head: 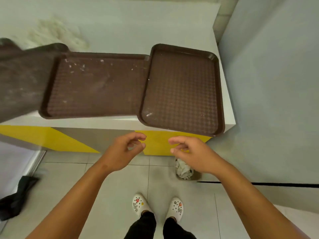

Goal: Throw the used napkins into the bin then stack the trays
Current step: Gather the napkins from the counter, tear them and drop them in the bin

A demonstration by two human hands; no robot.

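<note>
Brown plastic trays lie in a row along the front of a white counter (112, 23), seen from the head camera looking steeply down. The right tray (183, 90) sits at the counter's right end, its near edge hanging slightly past the front lip, and its left rim overlaps the right end of the middle tray (96, 87). The middle tray carries scattered white crumbs and also juts a little over the front edge. A third tray (19, 78) at the far left is blurred and partly covered by the middle one. Behind the trays, near the left of the counter, lies a pale, blurred heap of napkins (57, 35). The counter's front panel (172, 144) is yellow and grey. Below it, on the tiled floor just beside the right end of the counter, stands a small bin (195, 176) with crumpled white napkins inside (183, 169). The left hand (120, 152) and the right hand (191, 152) hover side by side in front of the counter, below the trays and touching nothing; both have fingers loosely curled with thumb and forefinger apart, holding nothing. The right hand is above the bin. The person's white clogs (139, 204) with small charms stand on the tiles, and a dark bag (15, 197) lies on the floor at the left.
</note>
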